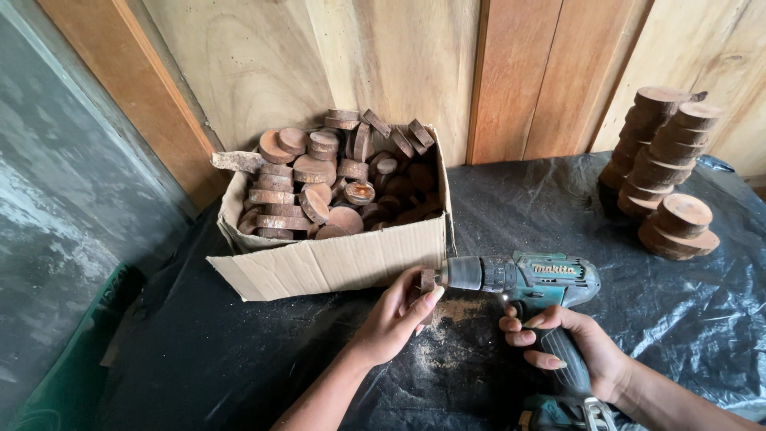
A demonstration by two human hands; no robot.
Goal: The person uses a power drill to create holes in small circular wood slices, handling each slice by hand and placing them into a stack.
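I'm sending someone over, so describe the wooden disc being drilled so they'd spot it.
Find the cardboard box of wooden discs on the black sheet. Just right of its front corner, the left hand pinches one small disc on edge against the drill, unlike the boxed ones.

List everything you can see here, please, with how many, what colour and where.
box: one, tan cardboard, open, at the back left of the table
discs in the box: many, reddish-brown wood, heaped past the rim
stacked discs: several piles, reddish-brown, on the table at the far right
sheet: one, black plastic, covering the table
sawdust: a small patch, pale brown, on the sheet under the drill's nose
wall: wooden boards, light and reddish, behind the table
crate: one, green, low at the left, partly seen
drill: one, teal and black, cordless, its nose against the held disc
held disc: one, brown, on edge beside the box
left hand: holds the disc
right hand: around the drill's handle
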